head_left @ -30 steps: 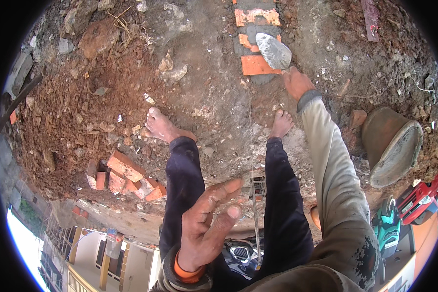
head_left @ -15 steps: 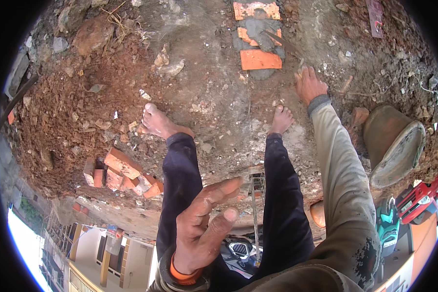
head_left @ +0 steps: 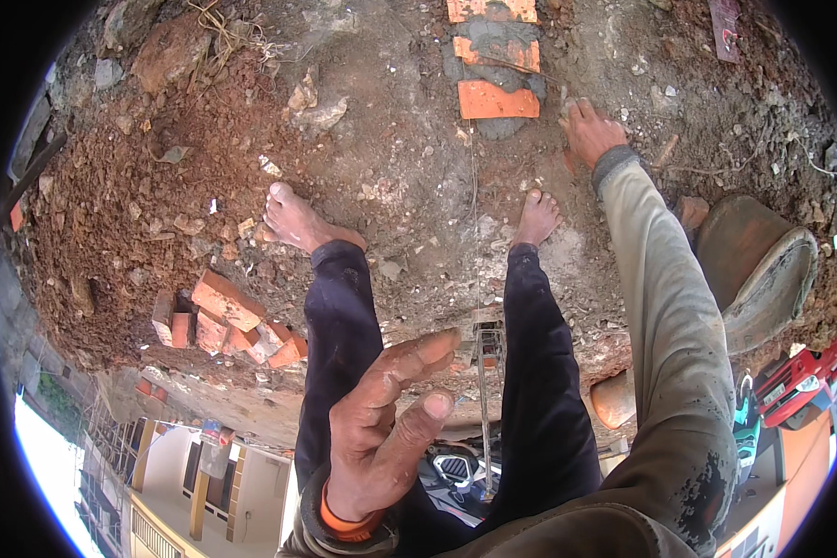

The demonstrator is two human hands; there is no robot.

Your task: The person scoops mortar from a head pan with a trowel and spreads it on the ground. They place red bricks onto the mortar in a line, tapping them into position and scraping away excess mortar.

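My right hand [head_left: 593, 133] reaches forward, closed round the handle of a trowel. The trowel's thin dark blade [head_left: 523, 68] shows nearly edge-on, over the bricks. Three orange bricks lie in a row with wet grey mortar [head_left: 503, 127] between and around them; the nearest brick [head_left: 498, 100] has mortar on its right end, and the middle brick [head_left: 496, 53] is partly smeared. My left hand [head_left: 386, 423] hangs in front of my body, holding nothing, thumb apart from the outstretched fingers. A thin string [head_left: 475, 186] runs from the bricks toward me between my feet.
At the left is a pile of loose bricks [head_left: 229, 302]. A dirty bucket-like container [head_left: 758, 265] lies tilted at the right, beside my right forearm. My bare feet stand on rough soil [head_left: 391, 158]. Behind the ground's edge are a red vehicle [head_left: 800, 383] and a building.
My right hand has shifted slightly up with the trowel, whose blade has turned from a broader view to nearly edge-on. Mortar now covers the nearest brick's right end. My left hand stays open.
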